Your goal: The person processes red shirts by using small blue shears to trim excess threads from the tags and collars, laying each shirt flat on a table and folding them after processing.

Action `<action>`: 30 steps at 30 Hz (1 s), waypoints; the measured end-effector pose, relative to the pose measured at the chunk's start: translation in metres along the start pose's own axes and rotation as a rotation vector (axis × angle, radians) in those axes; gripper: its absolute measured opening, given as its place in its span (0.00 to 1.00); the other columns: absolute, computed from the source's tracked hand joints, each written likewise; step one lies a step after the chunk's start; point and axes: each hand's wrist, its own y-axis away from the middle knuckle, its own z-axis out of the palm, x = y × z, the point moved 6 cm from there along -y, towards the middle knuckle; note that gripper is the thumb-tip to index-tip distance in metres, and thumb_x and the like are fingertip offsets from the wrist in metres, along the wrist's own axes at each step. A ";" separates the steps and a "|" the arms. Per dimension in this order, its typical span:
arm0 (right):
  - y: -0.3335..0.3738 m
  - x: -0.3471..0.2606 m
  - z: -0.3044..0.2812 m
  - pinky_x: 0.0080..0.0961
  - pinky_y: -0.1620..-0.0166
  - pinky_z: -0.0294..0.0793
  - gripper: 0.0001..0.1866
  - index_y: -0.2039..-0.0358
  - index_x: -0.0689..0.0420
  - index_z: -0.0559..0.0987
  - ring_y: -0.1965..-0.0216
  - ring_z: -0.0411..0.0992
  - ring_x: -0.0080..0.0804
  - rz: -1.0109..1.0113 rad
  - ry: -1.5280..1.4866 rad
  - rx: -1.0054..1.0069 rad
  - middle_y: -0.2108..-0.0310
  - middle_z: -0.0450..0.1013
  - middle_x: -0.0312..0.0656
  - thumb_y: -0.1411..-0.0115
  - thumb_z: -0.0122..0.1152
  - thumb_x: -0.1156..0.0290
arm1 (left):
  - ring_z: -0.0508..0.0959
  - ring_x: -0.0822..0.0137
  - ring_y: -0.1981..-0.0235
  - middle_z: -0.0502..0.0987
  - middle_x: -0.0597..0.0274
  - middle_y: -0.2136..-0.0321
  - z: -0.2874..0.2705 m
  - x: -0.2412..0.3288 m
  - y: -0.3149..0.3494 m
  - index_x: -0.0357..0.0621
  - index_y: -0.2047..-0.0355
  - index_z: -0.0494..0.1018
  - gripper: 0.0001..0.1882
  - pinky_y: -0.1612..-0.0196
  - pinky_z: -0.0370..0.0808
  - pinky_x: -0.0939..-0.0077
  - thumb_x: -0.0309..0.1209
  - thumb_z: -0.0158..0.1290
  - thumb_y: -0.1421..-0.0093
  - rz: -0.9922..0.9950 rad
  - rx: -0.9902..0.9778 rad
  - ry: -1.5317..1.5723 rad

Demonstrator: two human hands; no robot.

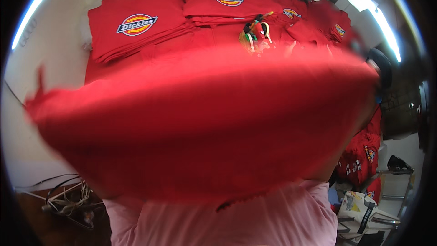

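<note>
A wide red garment point(205, 123) is stretched through the air in front of me, smeared by motion. Its kind cannot be made out, as no sleeve or collar shows clearly. My right forearm point(328, 166) reaches up along its right edge toward the raised right corner, where the hand itself is hidden or blurred. At the far left, the other corner is also held up and out; the cloth covers my left hand and arm. Beyond it lie neat stacks of folded red shirts point(102, 30), each with a round-and-banner emblem on top.
Small tools with a cream loop handle point(267, 32) rest among the stacks. More red garments point(353, 162) hang or lie at right, above a printed bag point(357, 209) and a metal frame point(393, 184). Tangled cables point(73, 202) sit at lower left. A pale wall point(41, 132) bounds the left.
</note>
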 end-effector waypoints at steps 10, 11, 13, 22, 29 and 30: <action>-0.050 -0.010 0.080 0.37 0.42 0.76 0.14 0.48 0.62 0.77 0.62 0.75 0.25 0.458 -1.680 -0.007 0.64 0.74 0.36 0.25 0.49 0.67 | 0.67 0.53 0.32 0.64 0.45 0.31 -0.015 -0.023 -0.033 0.32 0.27 0.55 0.32 0.26 0.59 0.55 0.41 0.37 0.23 -0.354 0.567 1.611; -0.025 -0.009 0.079 0.33 0.45 0.76 0.15 0.48 0.62 0.77 0.64 0.74 0.24 0.599 -1.570 0.065 0.65 0.74 0.35 0.24 0.50 0.65 | 0.67 0.53 0.32 0.64 0.46 0.31 0.004 -0.024 -0.009 0.32 0.28 0.55 0.32 0.27 0.61 0.56 0.41 0.37 0.23 -0.466 0.545 1.585; 0.017 0.000 0.068 0.29 0.50 0.75 0.14 0.47 0.58 0.76 0.61 0.74 0.24 0.725 -1.406 0.021 0.61 0.75 0.36 0.25 0.52 0.63 | 0.69 0.54 0.33 0.65 0.46 0.32 0.033 -0.063 0.062 0.34 0.29 0.58 0.29 0.28 0.62 0.57 0.39 0.38 0.24 -0.595 0.526 1.454; 0.339 0.046 0.097 0.23 0.62 0.74 0.11 0.49 0.57 0.74 0.66 0.79 0.27 1.034 -0.737 -1.234 0.70 0.81 0.39 0.24 0.44 0.70 | 0.79 0.72 0.50 0.82 0.62 0.54 0.181 -0.051 0.335 0.32 0.45 0.75 0.16 0.44 0.73 0.78 0.18 0.48 0.32 -0.996 -0.288 1.006; 0.354 0.061 0.137 0.33 0.59 0.77 0.12 0.56 0.65 0.77 0.63 0.79 0.39 0.430 -0.009 -1.556 0.67 0.78 0.51 0.33 0.45 0.79 | 0.85 0.59 0.60 0.84 0.49 0.66 0.184 -0.063 0.392 0.31 0.46 0.75 0.23 0.57 0.79 0.66 0.21 0.60 0.43 -0.970 -1.245 0.589; 0.334 0.036 0.155 0.38 0.54 0.76 0.14 0.50 0.64 0.77 0.56 0.78 0.48 0.374 -0.071 -1.377 0.59 0.78 0.55 0.34 0.47 0.79 | 0.85 0.55 0.60 0.84 0.47 0.67 0.189 -0.069 0.381 0.32 0.47 0.76 0.22 0.56 0.79 0.62 0.24 0.61 0.42 -0.906 -1.246 0.490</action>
